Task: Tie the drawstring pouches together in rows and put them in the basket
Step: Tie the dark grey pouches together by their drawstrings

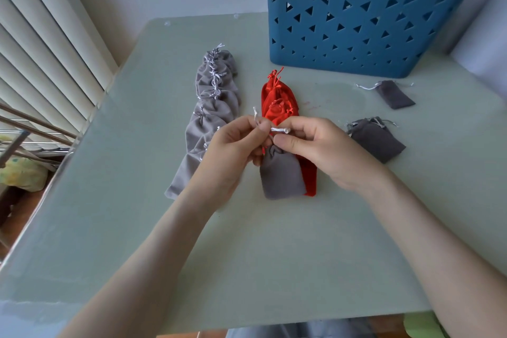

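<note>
A pale green glass-topped table point(247, 255) by a window with slatted blinds point(41, 35) is the workplace. Above its middle hangs 1 dark grey pouch point(281, 173), mouth gathered, dangling over the near end of the red row point(278, 101). The left hand point(233, 145) pinches one end of its white drawstring point(278, 130) and the right hand point(321, 151) pinches the other, both sets of fingers curled tight round the cord.

This looks like the start of a third row - the pouch is being cinched or readied for knotting. The next move likely calls for 1 of the 2 loose dark grey pouches, the nearer pouch point(377, 140) or the farther pouch point(395, 94), so cords can be tied together.

Left of the red row lies a finished light grey row point(211, 107). The blue basket point(356, 22) stands at the far right; what it holds cannot be seen.
</note>
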The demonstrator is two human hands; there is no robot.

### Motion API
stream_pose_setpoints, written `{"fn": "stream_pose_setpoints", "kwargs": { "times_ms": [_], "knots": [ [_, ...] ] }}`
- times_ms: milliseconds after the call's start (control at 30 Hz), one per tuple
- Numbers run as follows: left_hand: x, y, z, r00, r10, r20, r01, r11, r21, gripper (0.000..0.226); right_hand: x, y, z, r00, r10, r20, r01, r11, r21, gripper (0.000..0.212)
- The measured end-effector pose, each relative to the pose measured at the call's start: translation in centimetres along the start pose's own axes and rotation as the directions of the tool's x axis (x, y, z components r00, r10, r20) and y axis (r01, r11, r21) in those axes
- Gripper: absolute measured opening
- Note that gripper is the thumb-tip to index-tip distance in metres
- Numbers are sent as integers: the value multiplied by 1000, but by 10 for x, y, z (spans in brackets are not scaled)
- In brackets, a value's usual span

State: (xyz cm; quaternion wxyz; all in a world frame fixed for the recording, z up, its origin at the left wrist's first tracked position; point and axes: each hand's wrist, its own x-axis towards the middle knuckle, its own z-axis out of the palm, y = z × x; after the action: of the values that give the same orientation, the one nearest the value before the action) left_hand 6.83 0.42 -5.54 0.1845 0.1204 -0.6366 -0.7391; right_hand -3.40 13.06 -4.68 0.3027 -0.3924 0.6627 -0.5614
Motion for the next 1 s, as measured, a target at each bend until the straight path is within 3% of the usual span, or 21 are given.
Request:
{"fn": "stream_pose_setpoints", "kwargs": {
  "times_ms": [133,233,300,500,600,633,700,800,833,1000],
  "knots": [
    [0,0,-1,998,52,-24,-51,998,26,11,-1,-1,0,999,11,33,-11,1000,3,8],
    [-2,6,0,996,79,-44,-79,997,1,8,-1,-4,0,1000,-10,21,10,999,34,17],
    [-2,8,-1,994,105,-13,-105,995,1,8,0,-5,-1,1000,-18,13,16,996,83,7],
    [-2,10,-7,987,134,90,-136,991,13,9,1,-5,-2,1000,22,9,-23,987,162,7],
    [-4,8,-7,992,129,-2,-127,978,168,11,-1,-6,-3,1000,28,-6,-27,995,97,8],
    [-5,6,-7,986,166,-25,-149,937,317,15,-1,-5,-3,1000,20,0,-20,996,87,10],
    [-6,0,-6,959,282,-35,-200,760,619,19,-1,-5,-2,1000,0,17,-1,998,58,8],
    [-4,-7,-5,876,481,24,-277,462,843,6,0,-2,0,1000,-14,25,14,1000,17,14],
    [-3,-9,-4,861,507,38,-287,423,859,9,0,-2,0,1000,-15,22,14,1000,26,15],
    [-4,-9,-4,817,573,60,-352,414,840,18,2,-2,0,1000,-24,-13,25,996,84,16]
  ]
}}
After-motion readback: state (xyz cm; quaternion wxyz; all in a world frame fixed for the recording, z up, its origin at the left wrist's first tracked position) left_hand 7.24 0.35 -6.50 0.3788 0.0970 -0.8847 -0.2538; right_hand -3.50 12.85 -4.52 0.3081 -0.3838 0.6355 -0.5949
